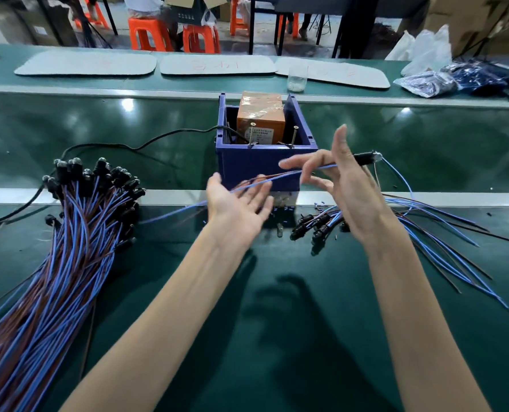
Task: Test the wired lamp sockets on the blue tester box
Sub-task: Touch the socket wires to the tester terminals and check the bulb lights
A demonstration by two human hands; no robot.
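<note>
The blue tester box (265, 165) stands open-topped in the middle of the green bench, with an orange unit (260, 117) and two upright screws (293, 136) inside. One wired lamp socket (366, 158) is in the air in front of the box. Its blue and brown wires (277, 177) run left through both hands. My right hand (345, 185) is raised with thumb up and fingers spread, the wire passing between its fingers. My left hand (238, 206) lies palm up with relaxed fingers under the wires.
A large bundle of wired sockets (69, 233) lies at the left. A smaller loose heap of sockets (318, 224) and wires (443, 239) lies at the right. A black power cable (113, 145) runs left from the box. Pads, a plastic cup (297, 78) and bags lie behind.
</note>
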